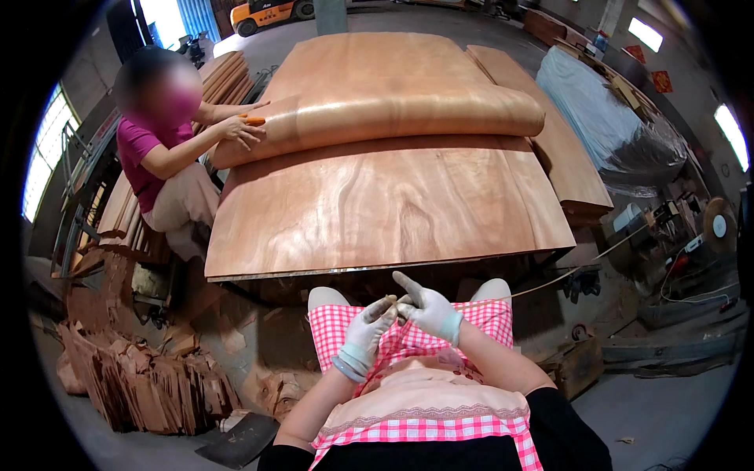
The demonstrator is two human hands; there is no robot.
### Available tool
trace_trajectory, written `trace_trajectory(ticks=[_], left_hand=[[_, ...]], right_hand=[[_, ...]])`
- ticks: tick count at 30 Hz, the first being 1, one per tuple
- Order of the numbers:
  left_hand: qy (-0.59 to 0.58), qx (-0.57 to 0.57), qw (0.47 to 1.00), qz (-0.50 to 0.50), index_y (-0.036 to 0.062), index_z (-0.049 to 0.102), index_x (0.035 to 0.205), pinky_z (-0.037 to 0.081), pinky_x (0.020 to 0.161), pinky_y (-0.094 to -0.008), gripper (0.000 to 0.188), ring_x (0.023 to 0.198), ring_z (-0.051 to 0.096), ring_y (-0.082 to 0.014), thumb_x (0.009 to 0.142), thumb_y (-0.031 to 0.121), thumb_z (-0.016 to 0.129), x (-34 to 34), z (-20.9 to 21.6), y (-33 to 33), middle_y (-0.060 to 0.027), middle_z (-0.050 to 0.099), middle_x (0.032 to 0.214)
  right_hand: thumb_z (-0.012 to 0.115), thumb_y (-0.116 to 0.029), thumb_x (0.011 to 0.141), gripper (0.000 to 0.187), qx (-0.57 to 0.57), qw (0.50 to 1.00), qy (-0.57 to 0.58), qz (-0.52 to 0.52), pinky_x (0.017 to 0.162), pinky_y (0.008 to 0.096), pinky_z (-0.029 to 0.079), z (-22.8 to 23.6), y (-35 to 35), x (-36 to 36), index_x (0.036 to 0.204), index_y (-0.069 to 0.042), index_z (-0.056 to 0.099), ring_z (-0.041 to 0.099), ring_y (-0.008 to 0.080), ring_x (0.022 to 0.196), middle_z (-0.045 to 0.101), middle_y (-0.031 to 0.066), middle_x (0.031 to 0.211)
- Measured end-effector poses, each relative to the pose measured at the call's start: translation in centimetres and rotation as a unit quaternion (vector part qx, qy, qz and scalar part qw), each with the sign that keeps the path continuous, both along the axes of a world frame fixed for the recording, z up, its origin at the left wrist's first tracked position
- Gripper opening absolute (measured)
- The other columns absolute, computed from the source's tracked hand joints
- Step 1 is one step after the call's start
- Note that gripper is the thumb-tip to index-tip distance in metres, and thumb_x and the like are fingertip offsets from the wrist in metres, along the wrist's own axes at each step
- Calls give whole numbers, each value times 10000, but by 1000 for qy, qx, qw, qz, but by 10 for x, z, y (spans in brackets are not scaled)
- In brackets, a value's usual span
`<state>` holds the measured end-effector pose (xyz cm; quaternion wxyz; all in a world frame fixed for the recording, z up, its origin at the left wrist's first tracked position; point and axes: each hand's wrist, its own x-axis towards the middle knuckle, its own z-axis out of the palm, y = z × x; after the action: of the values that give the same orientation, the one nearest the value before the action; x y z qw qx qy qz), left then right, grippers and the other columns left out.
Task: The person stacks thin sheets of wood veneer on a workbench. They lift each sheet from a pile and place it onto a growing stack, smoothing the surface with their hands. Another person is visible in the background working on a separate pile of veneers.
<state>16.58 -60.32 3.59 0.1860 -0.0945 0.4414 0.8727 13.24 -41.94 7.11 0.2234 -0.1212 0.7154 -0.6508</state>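
My left hand (pixel 367 334) and my right hand (pixel 424 308) meet above my lap, both in white gloves with grey fingertips. The left has its fingers closed in a pinch. On the right, the index finger points out while the thumb and other fingers close against the left fingertips; whatever is between them is too small to name. Just beyond my hands lies the near edge of a wide wood veneer sheet (pixel 338 208) on a stack. Farther back, a curled-over veneer sheet (pixel 393 114) rests on it, with a co-worker's hand (pixel 242 131) at its left end holding an orange tool.
A co-worker (pixel 161 157) sits at the left. Broken veneer scraps (pixel 149 385) are piled at the lower left. Another veneer stack (pixel 565 149) and a plastic-wrapped pile (pixel 601 110) stand at the right, near a machine with a round disc (pixel 718 226). An orange forklift (pixel 271 14) is far back.
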Motion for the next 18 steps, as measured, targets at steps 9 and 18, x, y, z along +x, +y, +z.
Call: trace_trajectory(ticks=[9, 18], left_hand=[[44, -53, 966, 251, -14, 704, 1111, 547, 881, -265, 179, 946, 663, -149, 939, 34, 699, -34, -29, 8, -94, 718, 1086], [-22, -86, 960, 264, -8, 707, 1056, 556, 816, -262, 142, 883, 675, -141, 933, 64, 712, -44, -34, 0, -98, 727, 1042]], right_hand=[[586, -245, 964, 499, 268, 940, 211, 22, 858, 447, 535, 14, 27, -24, 1418, -57, 498, 688, 358, 924, 724, 181, 999], [559, -290, 956, 276, 359, 907, 218, 28, 808, 461, 542, 13, 62, -35, 1026, -82, 726, 703, 352, 869, 735, 168, 906]])
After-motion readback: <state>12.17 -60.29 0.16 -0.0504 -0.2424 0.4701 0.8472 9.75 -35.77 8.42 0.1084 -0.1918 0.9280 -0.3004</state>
